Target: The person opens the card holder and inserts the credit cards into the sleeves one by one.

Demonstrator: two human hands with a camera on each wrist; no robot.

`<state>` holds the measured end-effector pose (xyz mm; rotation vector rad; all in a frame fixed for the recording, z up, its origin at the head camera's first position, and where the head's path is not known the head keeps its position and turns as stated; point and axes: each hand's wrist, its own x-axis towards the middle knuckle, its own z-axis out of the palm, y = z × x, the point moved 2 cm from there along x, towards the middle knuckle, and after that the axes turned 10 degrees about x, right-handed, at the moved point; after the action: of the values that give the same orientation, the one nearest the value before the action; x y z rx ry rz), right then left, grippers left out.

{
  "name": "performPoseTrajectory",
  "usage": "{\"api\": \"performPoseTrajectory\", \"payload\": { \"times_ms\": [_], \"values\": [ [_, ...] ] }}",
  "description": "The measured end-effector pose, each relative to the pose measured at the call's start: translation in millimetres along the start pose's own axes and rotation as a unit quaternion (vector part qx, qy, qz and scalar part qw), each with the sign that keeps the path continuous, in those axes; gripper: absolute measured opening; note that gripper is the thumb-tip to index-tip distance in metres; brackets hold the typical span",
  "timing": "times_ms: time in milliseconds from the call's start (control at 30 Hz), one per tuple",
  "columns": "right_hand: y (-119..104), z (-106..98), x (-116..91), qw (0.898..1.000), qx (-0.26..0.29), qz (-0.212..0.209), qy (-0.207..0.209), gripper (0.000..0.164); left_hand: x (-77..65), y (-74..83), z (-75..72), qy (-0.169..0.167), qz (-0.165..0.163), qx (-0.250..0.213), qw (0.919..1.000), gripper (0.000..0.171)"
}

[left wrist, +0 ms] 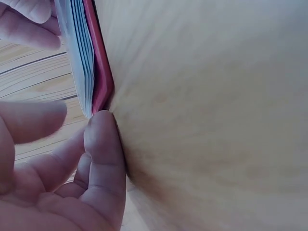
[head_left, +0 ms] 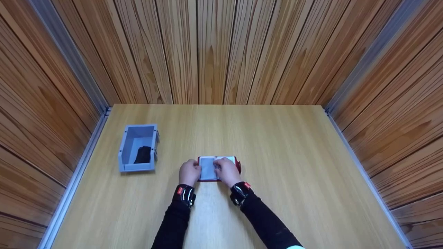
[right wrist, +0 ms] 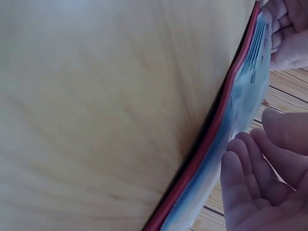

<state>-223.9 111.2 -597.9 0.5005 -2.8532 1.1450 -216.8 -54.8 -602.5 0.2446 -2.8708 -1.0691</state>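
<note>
A red-covered card holder (head_left: 207, 168) with clear plastic sleeves lies unfolded on the table in the head view. At its left edge is my left hand (head_left: 189, 173). In the left wrist view, a fingertip (left wrist: 101, 127) touches the red cover's corner, while the thumb stands apart from the sleeves (left wrist: 82, 57). My right hand (head_left: 228, 172) is over the right page and hides part of it. In the right wrist view, its fingertips (right wrist: 233, 161) touch the clear sleeve (right wrist: 245, 103), and its thumb is apart from them.
A grey-blue bin (head_left: 137, 167) stands on the left of the wooden table (head_left: 277, 155), with a black item (head_left: 143, 155) inside. Wood-panelled walls (head_left: 214, 52) and metal rails (head_left: 79, 193) border the table.
</note>
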Motion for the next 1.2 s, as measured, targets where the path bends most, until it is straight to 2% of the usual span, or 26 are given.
{"api": "performPoseTrajectory", "payload": {
  "times_ms": [200,367,600,733,833,933,1033,1133,1200],
  "values": [
    [-0.5,0.6,0.0,1.000,-0.009,-0.002,-0.011,0.023,0.5,0.0,0.1,-0.011,-0.001,0.009,0.9999,0.028],
    [-1.6,1.5,0.0,1.000,-0.006,-0.002,-0.009,0.024,2.1,0.9,-0.4,-0.011,-0.003,0.009,0.9999,0.027],
    [-2.6,3.0,-1.0,1.000,-0.005,0.014,-0.021,0.028,2.4,0.5,-2.5,-0.032,-0.006,0.009,0.9994,0.024],
    [-3.5,2.2,-1.5,0.999,-0.004,0.016,-0.027,0.029,1.9,-0.3,-8.9,-0.046,-0.015,0.001,0.9988,0.026],
    [-3.7,2.0,-1.8,0.999,-0.001,0.017,-0.027,0.028,2.8,-1.8,-18.7,-0.053,-0.034,-0.013,0.9980,0.029],
    [-3.3,2.1,-2.5,1.000,-0.001,0.017,-0.025,0.028,4.0,-4.0,-34.8,-0.051,-0.061,-0.030,0.9964,0.029],
    [-3.2,2.2,-3.2,1.000,-0.005,0.006,-0.020,0.027,5.8,-8.1,-55.0,-0.015,-0.051,-0.025,0.9983,0.024],
    [-3.0,2.5,-3.7,1.000,-0.009,-0.004,-0.014,0.026,7.4,-14.2,-75.2,0.031,-0.027,-0.010,0.9991,0.020],
    [-2.7,2.8,-3.6,1.000,-0.009,-0.004,-0.012,0.026,8.2,-18.3,-87.2,0.048,-0.023,-0.008,0.9986,0.021]
  ]
}}
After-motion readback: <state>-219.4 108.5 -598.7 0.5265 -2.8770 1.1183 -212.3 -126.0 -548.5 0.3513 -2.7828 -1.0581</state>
